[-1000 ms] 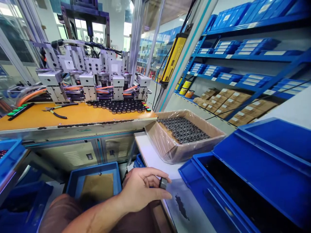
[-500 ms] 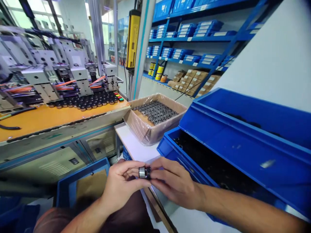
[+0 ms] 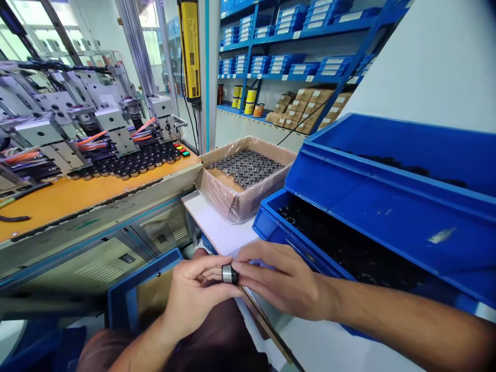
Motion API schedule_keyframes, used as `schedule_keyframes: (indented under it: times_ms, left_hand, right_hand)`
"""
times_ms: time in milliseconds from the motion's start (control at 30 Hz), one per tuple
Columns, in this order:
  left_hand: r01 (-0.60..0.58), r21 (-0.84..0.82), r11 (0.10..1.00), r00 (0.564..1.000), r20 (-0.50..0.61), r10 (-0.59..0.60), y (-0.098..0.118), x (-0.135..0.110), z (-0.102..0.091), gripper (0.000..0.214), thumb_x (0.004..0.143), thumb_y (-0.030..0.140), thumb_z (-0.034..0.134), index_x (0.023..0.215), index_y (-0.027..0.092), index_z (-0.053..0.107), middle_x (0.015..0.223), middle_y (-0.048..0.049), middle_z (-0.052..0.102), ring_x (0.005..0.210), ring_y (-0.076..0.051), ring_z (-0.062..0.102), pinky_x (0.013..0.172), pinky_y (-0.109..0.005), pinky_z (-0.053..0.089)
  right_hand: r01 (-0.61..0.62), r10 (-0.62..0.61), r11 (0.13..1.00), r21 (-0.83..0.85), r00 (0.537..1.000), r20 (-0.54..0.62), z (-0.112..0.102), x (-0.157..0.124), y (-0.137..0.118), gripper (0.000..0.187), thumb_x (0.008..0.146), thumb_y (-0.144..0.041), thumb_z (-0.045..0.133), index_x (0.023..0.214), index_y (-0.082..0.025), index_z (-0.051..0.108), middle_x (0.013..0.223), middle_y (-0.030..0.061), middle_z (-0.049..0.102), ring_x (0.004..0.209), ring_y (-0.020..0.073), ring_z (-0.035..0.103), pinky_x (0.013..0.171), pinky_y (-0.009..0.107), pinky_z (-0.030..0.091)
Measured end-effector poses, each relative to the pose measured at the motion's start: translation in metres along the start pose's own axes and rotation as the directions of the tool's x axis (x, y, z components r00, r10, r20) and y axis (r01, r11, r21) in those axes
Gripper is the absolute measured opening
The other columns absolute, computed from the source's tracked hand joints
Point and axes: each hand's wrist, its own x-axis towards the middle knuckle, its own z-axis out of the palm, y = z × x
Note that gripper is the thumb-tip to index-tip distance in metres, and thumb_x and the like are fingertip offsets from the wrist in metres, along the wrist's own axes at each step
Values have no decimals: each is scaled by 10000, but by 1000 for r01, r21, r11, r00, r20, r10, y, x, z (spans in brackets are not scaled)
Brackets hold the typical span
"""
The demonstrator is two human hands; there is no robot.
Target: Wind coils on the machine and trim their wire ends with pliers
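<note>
A small cylindrical metal part [image 3: 228, 274], silver with a dark end, is pinched between both my hands low in the middle of the view. My left hand [image 3: 196, 297] grips it from the left with thumb and fingers closed. My right hand [image 3: 281, 284] meets it from the right, fingertips closed on its dark end. Both hands hover over the near edge of a white table [image 3: 217, 230], just left of a blue bin [image 3: 310, 227] filled with dark parts.
A plastic-lined cardboard box [image 3: 242, 178] of similar parts sits on the white table. To the left, an orange workbench [image 3: 85, 194] carries an assembly machine [image 3: 89, 121] and rows of black parts [image 3: 127, 165]. A blue crate [image 3: 143, 294] sits below. Blue shelving [image 3: 294, 62] stands behind.
A second ago my left hand alone held the part. My right hand came in and took hold of its other end; the view also swung to the right.
</note>
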Motion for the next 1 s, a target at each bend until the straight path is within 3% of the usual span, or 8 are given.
schedule_keyframes:
  times_ms: [300,433,567,633,700,767,867,1000]
  left_hand:
    - [-28,-52,998,997,-74,24,-10,-4,17,390,617,53,856,935,264,780,863,2,804,794,-144,756,751,-187,601]
    - [-146,212,966,978,-116,174,-11,-6,12,423,678,98,832,1046,288,747,999,-7,779,916,-155,732,760,-180,585]
    - [-459,614,642,857,117,501,2,0,-2,419,694,48,806,1053,256,748,1023,-18,741,924,-149,698,814,-213,564]
    - [-579,658,481,767,240,595,6,2,-5,405,702,22,791,1052,221,738,939,-13,737,813,-124,694,741,-200,561]
    - [-610,666,430,735,272,621,7,3,-4,381,715,17,780,1043,204,728,899,-6,732,760,-108,682,699,-187,551]
    - [-566,653,503,781,229,581,4,3,-1,339,741,54,773,1036,214,724,927,-14,729,817,-124,683,755,-211,554]
    - [-415,541,732,892,85,443,-4,5,4,339,712,171,827,1028,241,725,1032,-39,708,974,-173,662,850,-254,544]
    - [-161,137,977,987,-9,163,-13,9,7,272,758,263,801,1021,266,732,894,-17,693,805,-115,639,741,-194,522]
  right_hand:
    - [119,-122,983,-138,992,-18,1,0,2,199,948,-198,557,1061,-39,595,857,114,641,809,192,623,676,323,585]
    - [95,-102,987,-133,994,-46,4,-1,2,212,911,-100,538,1099,-15,584,917,141,660,864,211,628,733,347,590]
    - [2,-2,1000,10,997,-73,7,-1,2,154,910,-65,537,1053,-64,595,945,127,679,912,190,632,799,326,588]
    - [-39,43,997,67,998,-56,7,-1,0,149,920,-68,516,1041,-70,603,930,128,685,892,187,634,789,322,586]
    - [-79,82,992,96,996,-31,6,-1,-1,165,924,-71,498,1043,-70,612,927,132,683,875,186,631,779,322,582]
    - [-95,97,991,90,995,-16,5,-1,-1,174,928,-78,481,1043,-74,613,929,130,677,867,186,624,773,328,580]
    - [-38,39,999,28,999,-33,3,0,0,150,914,-68,493,1018,-71,601,899,125,672,855,197,617,759,349,578]
    - [-37,38,999,13,995,-88,2,2,0,141,909,-60,514,1026,-91,585,909,114,663,878,190,609,781,353,581]
